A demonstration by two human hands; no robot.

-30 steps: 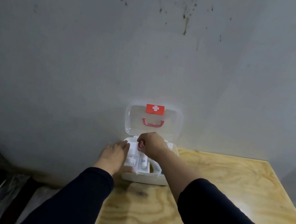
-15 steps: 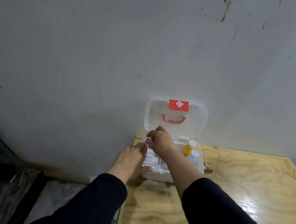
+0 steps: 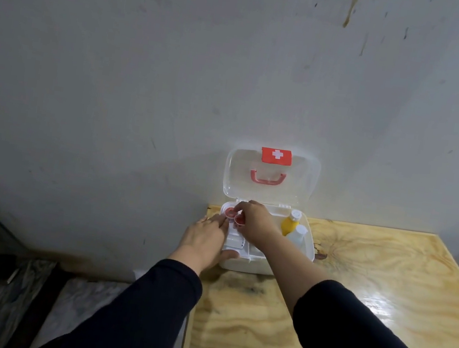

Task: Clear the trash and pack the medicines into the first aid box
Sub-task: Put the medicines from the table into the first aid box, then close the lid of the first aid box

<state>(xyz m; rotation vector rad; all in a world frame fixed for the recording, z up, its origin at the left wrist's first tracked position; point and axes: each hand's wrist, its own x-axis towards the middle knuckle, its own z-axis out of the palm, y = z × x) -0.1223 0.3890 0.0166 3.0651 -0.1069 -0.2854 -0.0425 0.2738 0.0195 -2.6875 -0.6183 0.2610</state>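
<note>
A white first aid box (image 3: 250, 266) stands open at the table's back left corner, its clear lid (image 3: 301, 184) with a red cross label and red handle leaning on the wall. Inside at the right stand a yellow bottle (image 3: 289, 226) and a white bottle (image 3: 298, 234). Two small red-capped containers sit at the box's back left: one (image 3: 229, 212) is free, the other (image 3: 239, 220) is pinched in my right hand (image 3: 256, 222). My left hand (image 3: 206, 240) rests on the box's left front corner, thumb against its front wall. White packets (image 3: 234, 240) lie in the left compartment.
The plywood table (image 3: 353, 296) stretches to the right and toward me; its left edge runs just beside the box. A stained grey wall stands directly behind. Dark floor and crumpled plastic lie at the lower left.
The view has shifted, so the box sits further right in frame. My right hand has moved to the box's back left with the red-capped container; the yellow and white bottles now show.
</note>
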